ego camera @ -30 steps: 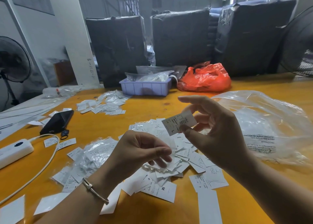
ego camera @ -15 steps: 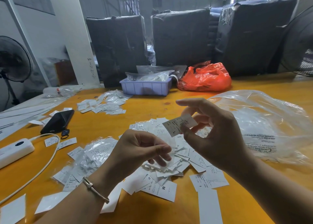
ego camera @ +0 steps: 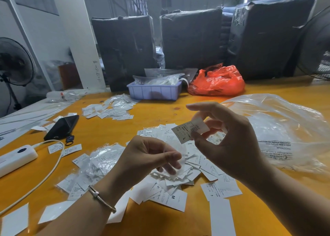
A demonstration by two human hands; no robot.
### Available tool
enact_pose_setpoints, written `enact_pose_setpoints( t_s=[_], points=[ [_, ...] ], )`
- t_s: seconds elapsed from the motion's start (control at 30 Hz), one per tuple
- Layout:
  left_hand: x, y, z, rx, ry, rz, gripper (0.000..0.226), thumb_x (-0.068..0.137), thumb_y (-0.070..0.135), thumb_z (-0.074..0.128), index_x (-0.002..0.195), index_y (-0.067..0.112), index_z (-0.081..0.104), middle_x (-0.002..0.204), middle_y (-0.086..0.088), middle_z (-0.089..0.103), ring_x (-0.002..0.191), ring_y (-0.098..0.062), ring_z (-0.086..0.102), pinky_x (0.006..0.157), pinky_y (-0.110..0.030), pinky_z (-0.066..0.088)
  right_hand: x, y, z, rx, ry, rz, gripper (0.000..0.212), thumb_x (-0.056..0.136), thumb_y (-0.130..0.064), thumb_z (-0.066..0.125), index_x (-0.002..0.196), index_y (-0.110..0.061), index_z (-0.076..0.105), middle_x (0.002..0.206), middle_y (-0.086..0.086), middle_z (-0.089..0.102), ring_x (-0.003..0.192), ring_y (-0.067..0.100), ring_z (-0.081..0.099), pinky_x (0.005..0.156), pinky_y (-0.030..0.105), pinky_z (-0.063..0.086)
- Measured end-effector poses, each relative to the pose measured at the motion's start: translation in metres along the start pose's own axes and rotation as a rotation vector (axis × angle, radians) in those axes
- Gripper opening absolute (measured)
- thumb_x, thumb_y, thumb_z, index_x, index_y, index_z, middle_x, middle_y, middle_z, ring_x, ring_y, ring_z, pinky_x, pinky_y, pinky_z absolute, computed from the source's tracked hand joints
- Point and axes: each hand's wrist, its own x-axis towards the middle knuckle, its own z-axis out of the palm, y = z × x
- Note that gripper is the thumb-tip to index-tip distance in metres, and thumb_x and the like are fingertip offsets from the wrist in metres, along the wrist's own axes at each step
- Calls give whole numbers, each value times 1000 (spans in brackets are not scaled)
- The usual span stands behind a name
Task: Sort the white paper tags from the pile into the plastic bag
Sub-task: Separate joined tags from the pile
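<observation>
A pile of white paper tags (ego camera: 180,187) lies on the orange table in front of me. My right hand (ego camera: 226,142) is raised above the pile and pinches one tag marked L (ego camera: 190,130) between thumb and fingers. My left hand (ego camera: 148,159) hovers just over the pile and pinches a thin clear wrapper (ego camera: 178,167) between thumb and fingertips. The large clear plastic bag (ego camera: 285,128) lies crumpled on the table to the right, behind my right hand.
Empty clear wrappers (ego camera: 100,160) lie left of the pile. A black phone (ego camera: 61,127), a white power strip (ego camera: 16,158) with cable, a second tag heap (ego camera: 109,108), a lilac tray (ego camera: 154,92) and a red bag (ego camera: 217,82) sit farther back.
My right hand has dropped slightly with the L tag and tilted it. My left hand has barely moved.
</observation>
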Motion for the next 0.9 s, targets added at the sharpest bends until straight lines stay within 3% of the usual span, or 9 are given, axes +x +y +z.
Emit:
enact_pose_setpoints(
  t_s=[0.27, 0.43, 0.9],
  points=[
    [0, 0, 0, 6, 2, -9, 17, 79, 29, 75, 80, 12, 78, 76, -7, 77, 65, -24, 74, 53, -20, 51, -1, -1, 1, -112, -4, -58, 43, 73, -8, 69, 114, -19, 65, 87, -5, 69, 72, 9, 66, 61, 18, 56],
    [0, 0, 0, 7, -1, -9, 16, 80, 30, 75, 80, 14, 79, 76, -7, 77, 65, -24, 74, 53, -20, 51, -1, -2, -2, -67, 31, -89, 44, 72, -8, 70, 114, -19, 63, 87, -2, 68, 81, 7, 65, 63, 15, 56],
    [1, -1, -1, 10, -17, -11, 19, 79, 33, 74, 78, 14, 78, 76, -6, 77, 65, -23, 74, 53, -20, 51, -2, 0, 0, -139, -43, -74, 42, 72, -7, 68, 112, -21, 67, 84, -10, 68, 67, 9, 66, 62, 29, 57]
  ],
)
